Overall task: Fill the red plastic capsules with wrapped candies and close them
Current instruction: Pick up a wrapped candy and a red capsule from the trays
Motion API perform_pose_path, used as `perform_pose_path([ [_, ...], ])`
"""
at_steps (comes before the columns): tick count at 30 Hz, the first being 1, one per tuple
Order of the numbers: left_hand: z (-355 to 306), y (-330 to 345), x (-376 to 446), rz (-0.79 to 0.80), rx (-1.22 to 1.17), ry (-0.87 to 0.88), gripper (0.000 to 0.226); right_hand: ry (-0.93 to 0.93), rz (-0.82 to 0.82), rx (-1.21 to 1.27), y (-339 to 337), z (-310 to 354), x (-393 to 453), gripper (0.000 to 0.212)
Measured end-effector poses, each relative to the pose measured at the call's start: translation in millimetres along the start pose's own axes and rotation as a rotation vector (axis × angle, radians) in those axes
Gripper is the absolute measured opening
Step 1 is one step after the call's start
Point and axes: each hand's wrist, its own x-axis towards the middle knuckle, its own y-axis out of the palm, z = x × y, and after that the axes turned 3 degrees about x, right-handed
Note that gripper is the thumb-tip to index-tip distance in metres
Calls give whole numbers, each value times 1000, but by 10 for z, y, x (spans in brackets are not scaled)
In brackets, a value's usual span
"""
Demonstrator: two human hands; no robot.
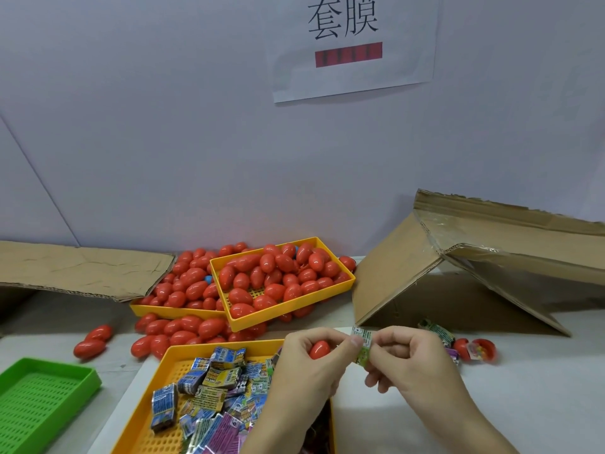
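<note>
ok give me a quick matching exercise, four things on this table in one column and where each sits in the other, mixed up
Things:
1. green tray
2. wrapped candy
3. opened capsule
4. cardboard box

Places:
A. far right, tipped on its side
B. pinched between both hands
C. near left corner
D. on the table right of the hands

Pairs: 1-C, 2-B, 3-D, 4-A

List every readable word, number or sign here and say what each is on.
"套膜": large black characters on the white paper sign on the wall.
Red bar below the characters: blurred, unreadable.
"6": on some candy packets in the orange tray; their other print is too small to read.
</note>
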Motion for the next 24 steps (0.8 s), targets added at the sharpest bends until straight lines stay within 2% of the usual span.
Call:
perform_pose_path([
  [3,-7,10,-2,-4,-114,-67,31,-23,18,-11,-10,13,-8,3],
  [5,-15,30,-6,-29,-246,-136,36,-50,-6,-4,-3,2,-15,9],
  [8,-12,64,-7,-67,-411,-219,41,-178,-35,-53,23,-19,-32,16],
  [11,-5,77,-5,-91,-506,-265,37,-293,14,-70,45,-23,-58,22],
  [15,6,75,-5,-104,-546,-276,35,-333,55,-3,87,-5,-90,8],
  [19,11,89,-8,-108,-520,-265,37,-367,1,5,117,-17,-102,23],
  [24,-8,109,-15,-93,-532,-269,32,-395,0,-72,117,-22,-109,24],
])
